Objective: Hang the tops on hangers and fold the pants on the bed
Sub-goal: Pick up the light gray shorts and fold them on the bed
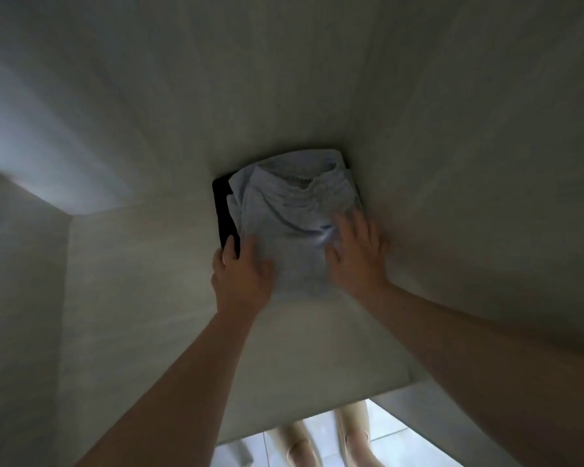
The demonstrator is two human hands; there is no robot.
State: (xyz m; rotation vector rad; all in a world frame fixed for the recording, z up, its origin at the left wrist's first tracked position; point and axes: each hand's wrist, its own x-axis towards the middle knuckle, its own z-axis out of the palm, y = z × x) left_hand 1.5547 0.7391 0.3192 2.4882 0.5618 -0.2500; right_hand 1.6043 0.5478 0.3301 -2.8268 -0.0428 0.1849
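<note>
A folded pale blue-grey garment (294, 214) with an elastic waistband lies on a shelf inside a closet, pushed toward the back corner. It rests on a folded black garment (225, 214) whose edge shows at the left. My left hand (241, 274) lies on the near left corner of the pale garment, thumb touching the black one. My right hand (358, 254) is flat on its near right side, fingers spread. Neither hand grips the cloth. The view is blurred.
The shelf (300, 358) is beige, with closet walls close on the left (108, 281), back and right (486, 163). The shelf's front edge runs near the bottom. Below it are pale floor tiles (395, 443) and my legs (317, 446).
</note>
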